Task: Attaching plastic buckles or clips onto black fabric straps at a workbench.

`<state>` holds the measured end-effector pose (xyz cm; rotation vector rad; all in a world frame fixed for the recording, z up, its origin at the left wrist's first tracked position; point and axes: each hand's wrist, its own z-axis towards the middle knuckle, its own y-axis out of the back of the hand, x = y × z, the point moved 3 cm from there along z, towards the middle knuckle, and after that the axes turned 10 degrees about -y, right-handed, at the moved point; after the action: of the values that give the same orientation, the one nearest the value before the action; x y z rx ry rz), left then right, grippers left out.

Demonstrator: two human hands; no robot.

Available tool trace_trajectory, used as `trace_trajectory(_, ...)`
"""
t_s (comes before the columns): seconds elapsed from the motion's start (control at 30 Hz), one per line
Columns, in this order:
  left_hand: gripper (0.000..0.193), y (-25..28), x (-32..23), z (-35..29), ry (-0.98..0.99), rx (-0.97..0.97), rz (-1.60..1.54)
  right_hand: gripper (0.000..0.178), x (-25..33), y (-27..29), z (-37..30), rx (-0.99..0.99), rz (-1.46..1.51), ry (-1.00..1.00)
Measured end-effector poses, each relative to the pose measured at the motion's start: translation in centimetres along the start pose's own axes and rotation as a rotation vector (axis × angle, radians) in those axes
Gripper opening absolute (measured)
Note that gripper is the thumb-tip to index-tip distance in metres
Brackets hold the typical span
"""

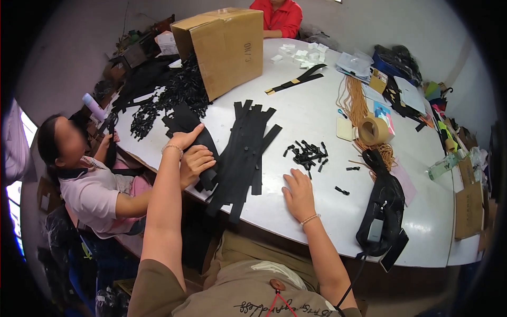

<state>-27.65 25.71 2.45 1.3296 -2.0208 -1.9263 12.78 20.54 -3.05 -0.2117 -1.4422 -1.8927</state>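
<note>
My left hand [186, 138] rests on a bundle of black fabric strips [186, 117] at the table's near left edge, thumb laid across it; its other fingers are mostly hidden. Just below it, a co-worker's hand [198, 161] lies on the same bundle. To the right, a fanned pile of long black strips [244, 148], which look like zipper tapes, overhangs the front edge. My right hand [299, 195] lies on the white table with its fingers apart, holding nothing. Right beyond its fingertips is a small heap of black cord pulls [308, 155].
A tipped cardboard box [232, 55] stands by a large heap of black pulls [182, 90]. The co-worker [90, 185] sits at left; another person [277, 18] sits opposite. Tan cords [353, 98], a tape roll [373, 130] and a black bag [381, 206] lie at right.
</note>
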Motion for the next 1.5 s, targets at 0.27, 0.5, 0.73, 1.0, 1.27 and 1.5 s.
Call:
trace_trajectory(0.27,0.034,-5.6,5.9,6.5,0.051,0.059,-0.714,0.037,0.0,-0.8,1.2,0.025,-0.056,0.092)
trace_trajectory(0.5,0.023,0.0,3.7,-0.7,0.191,-0.005,-1.264,0.030,-1.8,0.5,3.7,-0.024,0.008,0.049)
trace_trajectory(0.73,0.023,7.3,1.9,-8.6,-0.322,-0.360,-1.310,0.066,-9.4,6.8,-1.3,-0.483,-0.427,-0.679)
trace_trajectory(1.0,0.049,8.8,-5.9,-20.3,-0.702,-0.495,-1.072,0.065,-10.2,3.2,3.2,-0.315,-0.383,-0.629)
trace_trajectory(1.27,0.063,3.1,-14.4,-27.0,-0.855,0.000,-1.064,0.060,-7.1,1.6,4.5,-0.261,-0.189,-0.491)
trace_trajectory(1.5,0.086,-6.1,-20.4,-28.9,-1.187,0.320,-0.805,0.053,-4.1,9.8,-2.2,-0.293,0.934,-0.524)
